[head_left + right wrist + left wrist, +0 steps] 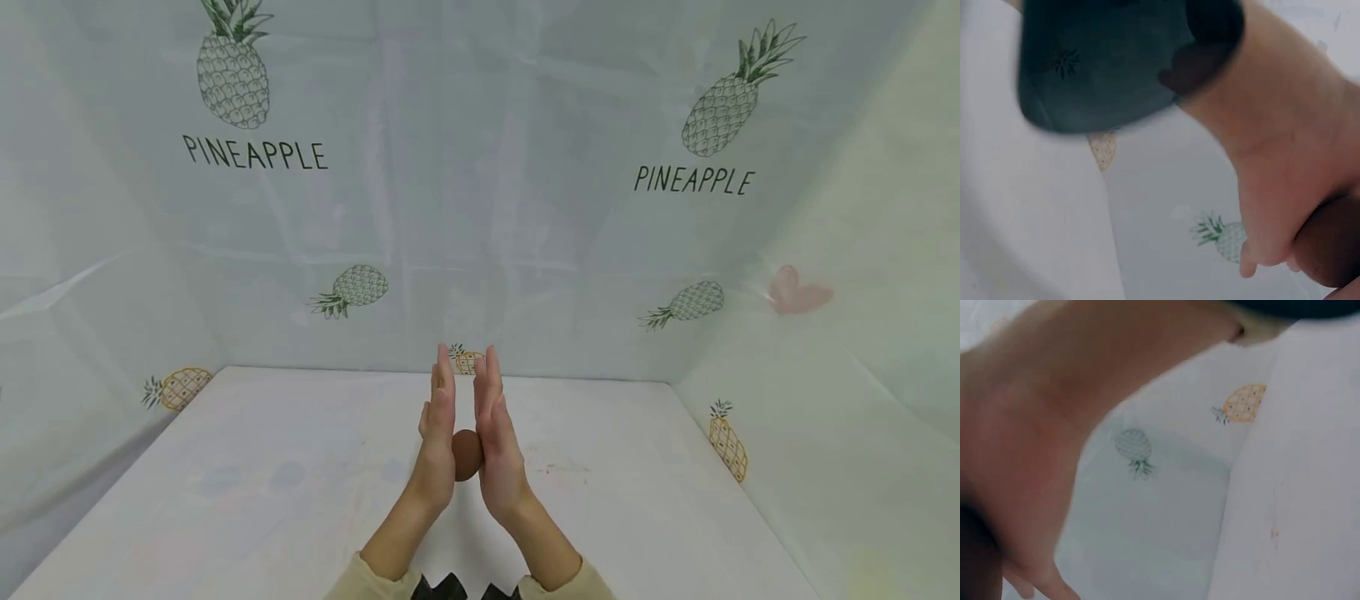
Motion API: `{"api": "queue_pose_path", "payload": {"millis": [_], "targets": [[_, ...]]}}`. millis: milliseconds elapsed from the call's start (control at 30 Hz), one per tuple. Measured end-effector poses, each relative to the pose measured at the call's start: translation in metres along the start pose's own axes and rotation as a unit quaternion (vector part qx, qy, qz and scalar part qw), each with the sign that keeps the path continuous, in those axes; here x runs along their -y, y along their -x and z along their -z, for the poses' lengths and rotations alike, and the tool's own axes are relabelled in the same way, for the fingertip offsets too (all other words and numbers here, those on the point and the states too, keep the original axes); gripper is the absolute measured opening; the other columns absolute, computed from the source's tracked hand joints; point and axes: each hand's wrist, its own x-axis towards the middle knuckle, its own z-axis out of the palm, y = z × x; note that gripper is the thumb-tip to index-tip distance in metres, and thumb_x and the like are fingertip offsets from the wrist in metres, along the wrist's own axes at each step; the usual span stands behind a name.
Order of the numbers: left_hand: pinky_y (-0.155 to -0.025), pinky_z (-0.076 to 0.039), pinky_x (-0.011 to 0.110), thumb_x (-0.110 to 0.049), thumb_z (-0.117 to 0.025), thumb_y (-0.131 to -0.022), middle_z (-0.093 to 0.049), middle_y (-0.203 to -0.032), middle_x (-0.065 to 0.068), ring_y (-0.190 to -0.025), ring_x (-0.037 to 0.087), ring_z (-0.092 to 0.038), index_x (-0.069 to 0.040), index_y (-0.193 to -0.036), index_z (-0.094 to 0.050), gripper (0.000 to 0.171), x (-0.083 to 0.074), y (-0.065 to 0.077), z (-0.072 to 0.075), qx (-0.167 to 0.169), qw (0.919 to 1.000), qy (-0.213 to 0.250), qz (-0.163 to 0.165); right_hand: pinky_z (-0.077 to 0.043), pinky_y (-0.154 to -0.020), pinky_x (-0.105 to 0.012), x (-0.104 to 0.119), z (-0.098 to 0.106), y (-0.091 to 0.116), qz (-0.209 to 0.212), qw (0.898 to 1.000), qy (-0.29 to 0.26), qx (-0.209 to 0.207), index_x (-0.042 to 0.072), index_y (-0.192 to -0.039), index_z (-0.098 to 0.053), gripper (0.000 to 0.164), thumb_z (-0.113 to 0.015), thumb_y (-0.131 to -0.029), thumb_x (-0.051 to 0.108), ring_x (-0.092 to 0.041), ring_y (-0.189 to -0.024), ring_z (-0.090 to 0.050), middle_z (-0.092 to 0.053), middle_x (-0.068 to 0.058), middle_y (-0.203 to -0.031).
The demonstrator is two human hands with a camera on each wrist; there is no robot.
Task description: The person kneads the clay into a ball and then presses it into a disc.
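A smooth brown ball (467, 455) sits between my two palms, above the white table. My left hand (437, 446) presses it from the left and my right hand (501, 454) from the right. Both hands stand upright with straight fingers pointing up and away, their fingertips apart. The right wrist view shows the brown ball (1330, 242) against the base of a palm. In the left wrist view only a dark part of the ball (977, 559) appears at the lower left edge, next to a blurred palm.
Under the hands spreads a white tabletop (300, 433) with faint stains (562, 471) to the right. Pale sheeting (480, 208) printed with pineapples rises behind the table and along both sides. Dark wrist gear (1129, 69) covers the upper left of the right wrist view.
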Motion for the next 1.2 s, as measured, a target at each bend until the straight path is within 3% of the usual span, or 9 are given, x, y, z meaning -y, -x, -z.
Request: {"api": "queue_pose_path", "payload": {"millis": [200,400,633,767,933,1200], "targets": [[-0.120,0.022,0.064,-0.052,-0.007,-0.111,0.015,-0.176,-0.015,-0.162,0.013,0.017,-0.039,-0.169,0.009,0.062,0.006,-0.005,0.005,-0.003,1.0000,-0.001,0.007,0.021,-0.121,-0.067,0.011,-0.005,0.003,0.017,1.000,0.008,0.009,0.038,-0.170,0.010,0.059,0.000,-0.112,0.048,-0.020,-0.164,0.016,0.010,0.010,-0.178],[-0.119,0.023,0.065,-0.046,-0.007,-0.113,0.013,-0.175,-0.015,-0.162,0.015,0.019,-0.032,-0.170,0.009,0.062,0.015,-0.003,-0.006,0.017,0.9998,-0.005,0.013,0.021,-0.122,-0.063,0.020,0.005,0.003,0.026,1.000,0.007,-0.011,0.042,-0.169,0.013,0.059,0.002,-0.111,0.051,-0.012,-0.163,0.015,0.010,0.016,-0.176],[-0.117,0.024,0.068,-0.044,-0.007,-0.114,0.013,-0.176,-0.015,-0.162,0.014,0.018,-0.037,-0.169,0.008,0.058,0.010,0.003,-0.016,0.042,0.9991,-0.003,-0.009,0.020,-0.124,-0.061,0.018,0.016,-0.001,0.032,0.999,0.021,-0.036,0.044,-0.168,0.013,0.060,-0.001,-0.111,0.056,-0.013,-0.163,0.015,0.011,0.016,-0.176],[-0.119,0.022,0.066,-0.042,-0.006,-0.114,0.008,-0.177,-0.013,-0.163,0.013,0.014,-0.036,-0.170,0.004,0.058,0.004,0.006,-0.012,0.034,0.9992,-0.002,-0.022,0.021,-0.123,-0.063,0.007,0.014,-0.003,0.012,0.999,0.013,-0.028,0.041,-0.168,0.015,0.060,-0.001,-0.112,0.054,-0.014,-0.163,0.016,0.013,0.014,-0.176],[-0.122,0.021,0.061,-0.047,-0.007,-0.112,0.003,-0.177,-0.015,-0.163,0.009,0.012,-0.038,-0.170,0.001,0.059,-0.001,0.003,-0.002,0.006,0.9999,0.003,-0.012,0.021,-0.123,-0.061,0.000,0.002,-0.002,-0.010,1.000,0.009,-0.002,0.038,-0.169,0.014,0.060,-0.001,-0.112,0.054,-0.011,-0.162,0.016,0.015,0.018,-0.175],[-0.119,0.020,0.068,-0.057,-0.008,-0.110,0.008,-0.176,-0.019,-0.162,0.015,0.017,-0.044,-0.169,0.003,0.061,0.003,-0.002,0.007,-0.017,0.9995,0.004,0.026,0.022,-0.121,-0.065,0.012,-0.009,0.004,0.011,1.000,0.013,0.018,0.040,-0.169,0.012,0.059,0.000,-0.112,0.052,-0.016,-0.163,0.017,0.015,0.018,-0.176]]}}
